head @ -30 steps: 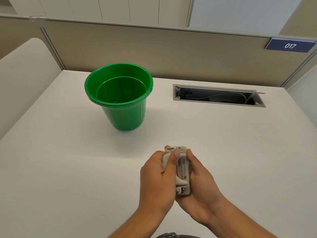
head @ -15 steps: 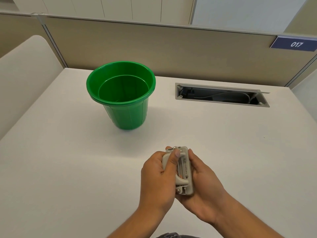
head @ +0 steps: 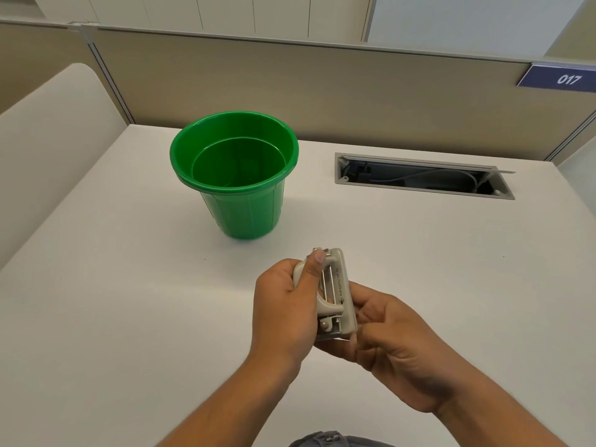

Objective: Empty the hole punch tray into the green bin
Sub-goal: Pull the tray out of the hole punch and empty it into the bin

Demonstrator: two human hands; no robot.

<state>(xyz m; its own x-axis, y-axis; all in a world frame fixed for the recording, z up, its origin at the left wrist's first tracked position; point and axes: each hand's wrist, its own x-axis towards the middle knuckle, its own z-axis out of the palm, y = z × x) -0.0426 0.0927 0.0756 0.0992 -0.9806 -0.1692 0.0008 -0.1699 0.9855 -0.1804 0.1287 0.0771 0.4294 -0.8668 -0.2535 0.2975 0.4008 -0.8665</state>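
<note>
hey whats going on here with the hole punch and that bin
A person holds a grey hole punch in both hands above a white desk: the left hand wraps its handle side, the right hand supports its base. The green bin stands upright further back, apart from the hands. Nothing is being tipped into it yet.

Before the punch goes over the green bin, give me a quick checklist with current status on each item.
1. Hole punch held by both hands, left hand and right hand: ok.
2. Green bin upright, mouth open: ok.
3. Punch over the bin: not ok; it is nearer the person, above the desk.
4. Path from punch to bin free of objects: ok.
5. Tray opened: cannot tell; the hands hide the underside.
6. Paper chips already in the bin: cannot tell.
</note>
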